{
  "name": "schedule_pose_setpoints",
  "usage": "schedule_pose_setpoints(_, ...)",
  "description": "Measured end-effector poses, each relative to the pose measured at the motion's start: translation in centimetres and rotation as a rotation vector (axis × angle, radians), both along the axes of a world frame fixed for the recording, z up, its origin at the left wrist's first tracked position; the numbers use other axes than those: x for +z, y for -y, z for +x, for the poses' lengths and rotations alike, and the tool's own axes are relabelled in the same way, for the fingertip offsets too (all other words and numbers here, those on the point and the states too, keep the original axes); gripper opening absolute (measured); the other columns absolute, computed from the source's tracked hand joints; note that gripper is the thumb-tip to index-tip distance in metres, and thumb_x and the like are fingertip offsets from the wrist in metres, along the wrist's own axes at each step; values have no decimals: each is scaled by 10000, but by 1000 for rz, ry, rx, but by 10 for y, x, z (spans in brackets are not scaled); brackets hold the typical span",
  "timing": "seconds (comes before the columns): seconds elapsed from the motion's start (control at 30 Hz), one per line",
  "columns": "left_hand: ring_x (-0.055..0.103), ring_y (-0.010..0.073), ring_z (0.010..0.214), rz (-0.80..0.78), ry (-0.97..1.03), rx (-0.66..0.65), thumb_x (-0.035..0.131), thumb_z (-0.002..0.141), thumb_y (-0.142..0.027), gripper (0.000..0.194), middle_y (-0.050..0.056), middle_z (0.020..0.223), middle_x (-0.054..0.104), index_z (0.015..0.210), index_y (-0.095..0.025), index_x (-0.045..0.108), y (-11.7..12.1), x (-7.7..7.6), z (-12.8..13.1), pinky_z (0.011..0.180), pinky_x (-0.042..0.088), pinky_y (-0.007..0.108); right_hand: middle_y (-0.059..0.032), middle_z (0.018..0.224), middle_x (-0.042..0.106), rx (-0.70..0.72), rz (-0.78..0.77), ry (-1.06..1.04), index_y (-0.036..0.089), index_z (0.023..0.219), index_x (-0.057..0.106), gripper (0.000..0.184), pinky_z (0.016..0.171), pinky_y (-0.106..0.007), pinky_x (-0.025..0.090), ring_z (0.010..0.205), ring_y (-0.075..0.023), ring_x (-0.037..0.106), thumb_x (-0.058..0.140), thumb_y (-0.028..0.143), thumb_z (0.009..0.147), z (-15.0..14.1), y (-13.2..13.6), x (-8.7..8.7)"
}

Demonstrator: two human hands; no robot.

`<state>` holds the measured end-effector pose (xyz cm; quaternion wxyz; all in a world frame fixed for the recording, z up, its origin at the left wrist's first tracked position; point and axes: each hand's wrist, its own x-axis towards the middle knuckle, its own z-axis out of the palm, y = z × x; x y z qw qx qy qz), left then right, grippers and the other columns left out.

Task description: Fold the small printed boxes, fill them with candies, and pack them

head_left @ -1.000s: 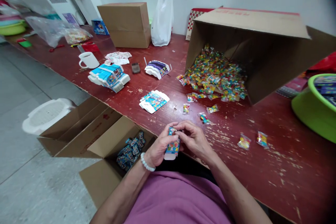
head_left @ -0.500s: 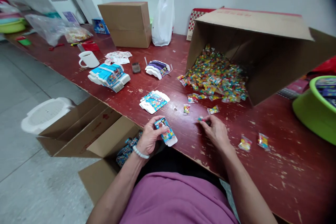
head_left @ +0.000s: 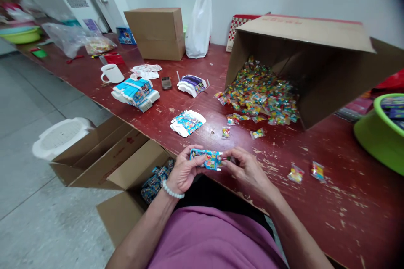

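Note:
My left hand (head_left: 186, 171) grips a small blue printed candy box (head_left: 205, 159), lying sideways with its end towards my right hand. At that end my right hand (head_left: 246, 168) pinches a small candy packet (head_left: 229, 159), mostly hidden by the fingers; whether it is partly inside the box I cannot tell. Beyond my hands lie flattened blue boxes (head_left: 188, 123) on the red table. Loose candy packets rest nearby, one packet (head_left: 226, 132) just past my right hand and another packet (head_left: 296, 173) further right.
A tipped carton (head_left: 334, 71) spills many candy packets (head_left: 260, 92) onto the table (head_left: 347, 210). Bundled blue boxes (head_left: 135, 92), purple boxes (head_left: 192, 85) and a white mug (head_left: 112, 74) stand at the left. Below the edge, an open carton (head_left: 132, 164) holds filled boxes. A green basin (head_left: 375, 138) sits at right.
My right hand has moved left from the table with the candy packet to the box's end. My left hand has turned the box from slanting downward to nearly level.

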<state>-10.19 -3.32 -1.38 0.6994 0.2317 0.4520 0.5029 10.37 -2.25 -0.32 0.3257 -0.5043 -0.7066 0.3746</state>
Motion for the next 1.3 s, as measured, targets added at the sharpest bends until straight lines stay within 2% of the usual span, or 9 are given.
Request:
schedule_pose_setpoints(0.2, 667, 141, 683, 46, -103, -341, 837, 642, -166, 544, 78, 938, 691, 1138, -131, 616, 13, -7, 1, 610, 557, 248, -25, 879, 697, -12, -186, -274, 208, 1059, 616, 300, 674, -296, 488, 740, -181, 637, 704, 318, 794, 1, -9, -2)
schedule_pose_setpoints(0.37, 704, 170, 685, 75, -46, -535, 751, 719, -194, 462, 52, 909, 669, 1145, -158, 575, 13, -1, 7, 589, 537, 235, -41, 869, 698, -76, -131, -226, 197, 1064, 611, 261, 679, -315, 502, 744, -195, 655, 653, 336, 847, -4, -10, 0)
schedule_pose_setpoints(0.5, 693, 159, 587, 84, -8, -493, 655, 703, -121, 431, 18, 887, 661, 1103, -189, 512, 9, 2, 14, 530, 507, 224, -49, 891, 663, -83, 128, -19, 228, 894, 706, 122, 773, -363, 481, 829, -220, 625, 632, 324, 875, -9, -5, 7)
schedule_pose_setpoints(0.6, 661, 139, 526, 106, -13, -412, 637, 662, -95, 434, -6, 814, 650, 1072, -184, 522, 7, 5, 18, 503, 496, 216, -73, 1017, 630, -21, 246, 4, 245, 856, 737, 188, 889, -405, 449, 996, -251, 591, 580, 327, 918, -11, -1, 11)
schedule_pose_setpoints(0.73, 653, 152, 520, 35, 107, -310, 628, 805, -328, 321, 39, 803, 682, 1070, -155, 571, 4, 9, 22, 508, 523, 252, -76, 1145, 582, -174, 209, -195, 248, 1011, 691, 180, 923, -375, 453, 1092, -228, 569, 542, 333, 955, -9, 4, 7)
schedule_pose_setpoints(0.83, 636, 164, 478, -76, 229, -250, 504, 893, -487, 424, 89, 783, 707, 1051, -109, 612, 1, 10, 25, 473, 530, 283, -63, 1110, 592, -210, 176, -242, 244, 1001, 667, 146, 838, -335, 480, 997, -210, 596, 637, 348, 903, -10, 9, -2)
schedule_pose_setpoints(1.03, 626, 153, 479, -180, 253, -116, 592, 865, -357, 306, 62, 733, 712, 1029, -103, 638, 1, 6, 27, 417, 530, 268, -69, 1013, 625, -104, 214, -237, 238, 914, 712, 110, 837, -340, 492, 950, -211, 622, 633, 314, 899, -20, 16, -7)
schedule_pose_setpoints(1.1, 618, 153, 450, -192, 202, -104, 619, 848, -363, 303, 46, 695, 696, 1006, -105, 639, 4, 6, 27, 406, 528, 271, -76, 1035, 628, -78, 176, -238, 235, 864, 730, 121, 864, -355, 491, 970, -220, 626, 645, 318, 883, -20, 14, -4)
schedule_pose_setpoints(1.3, 619, 157, 436, -125, 147, -127, 639, 824, -370, 418, 30, 715, 689, 1169, -136, 598, 8, 3, 28, 397, 522, 268, -56, 1003, 653, -78, -214, -513, 194, 726, 704, 152, 772, -316, 509, 847, -194, 650, 764, 332, 746, -22, 3, -10)
